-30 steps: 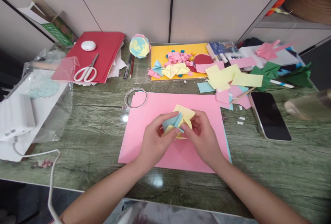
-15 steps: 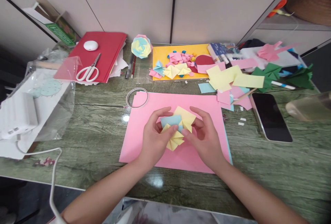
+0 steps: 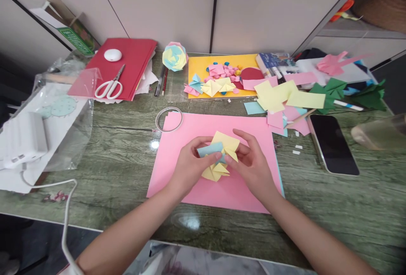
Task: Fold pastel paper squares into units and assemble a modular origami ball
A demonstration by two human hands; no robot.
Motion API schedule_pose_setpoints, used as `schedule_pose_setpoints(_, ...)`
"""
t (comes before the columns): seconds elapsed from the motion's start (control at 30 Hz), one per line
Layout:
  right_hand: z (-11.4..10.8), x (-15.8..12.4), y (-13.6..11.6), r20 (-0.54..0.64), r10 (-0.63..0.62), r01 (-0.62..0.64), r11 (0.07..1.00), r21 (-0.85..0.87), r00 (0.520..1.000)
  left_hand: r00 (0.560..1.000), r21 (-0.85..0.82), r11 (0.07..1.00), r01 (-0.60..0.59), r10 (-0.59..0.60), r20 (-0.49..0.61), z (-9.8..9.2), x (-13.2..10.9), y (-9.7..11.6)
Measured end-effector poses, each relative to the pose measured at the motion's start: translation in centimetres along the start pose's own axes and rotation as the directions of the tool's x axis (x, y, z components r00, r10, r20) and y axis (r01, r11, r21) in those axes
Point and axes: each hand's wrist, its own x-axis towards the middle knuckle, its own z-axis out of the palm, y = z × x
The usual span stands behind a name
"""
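Between my hands is a modular origami piece [image 3: 226,142] of folded yellow and light-blue paper, held over the pink paper sheets [image 3: 177,182]. My left hand [image 3: 193,160] grips its left side, thumb on the front by the blue unit [image 3: 209,149] and fingers behind. On the other side, my right hand [image 3: 252,167] pinches the piece near its middle with the thumb; the index finger is raised off it. Fingers behind the paper are partly hidden. A roll of tape [image 3: 169,119] lies on the top left corner of the pink sheets.
At the back stands a finished paper ball [image 3: 175,57]. Scissors [image 3: 109,88] rest on a red folder [image 3: 127,50] at the left. Folded units lie on a yellow sheet [image 3: 193,63]; loose paper slips [image 3: 269,95], a phone [image 3: 333,144] and a clear cup [image 3: 380,131] are to the right.
The origami piece has tilted slightly in my hands, and its lower yellow flaps have shifted a little. My left fingers have closed in over the top of the blue unit.
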Motion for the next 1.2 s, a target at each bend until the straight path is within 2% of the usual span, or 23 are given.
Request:
schedule_pose_setpoints(0.17,0.1,-0.1,0.0,-0.045,-0.014,0.012,0.999,-0.041,0.999,0.998,0.110,0.992,-0.061,0.063,-0.015,0.1,-0.2,-0.1)
schedule_pose_setpoints(0.33,0.0,-0.2,0.0,-0.095,-0.051,0.043,0.996,-0.083,0.994,0.998,0.066,0.998,-0.017,0.013,0.060,0.0,0.0,0.0)
schedule_pose_setpoints(0.53,-0.7,0.2,-0.4,-0.046,-0.005,0.001,0.997,-0.076,0.999,1.000,0.033,0.999,0.002,-0.002,0.001,-0.2,0.0,-0.2)
schedule_pose_setpoints(0.67,-0.8,0.4,-0.3,-0.086,-0.040,0.029,0.992,-0.125,0.995,1.000,-0.044,0.999,0.020,-0.021,-0.007,-0.2,0.1,-0.3)
schedule_pose_setpoints(0.83,-0.6,0.2,-0.2,-0.106,-0.047,0.031,0.989,-0.147,0.993,0.997,-0.097,0.993,0.073,-0.069,0.036,0.0,0.2,-0.4)
schedule_pose_setpoints(1.2,-0.4,-0.2,0.0,-0.112,-0.047,0.028,0.984,-0.174,0.993,0.997,-0.126,0.991,0.049,-0.056,-0.050,0.2,0.1,-1.2)
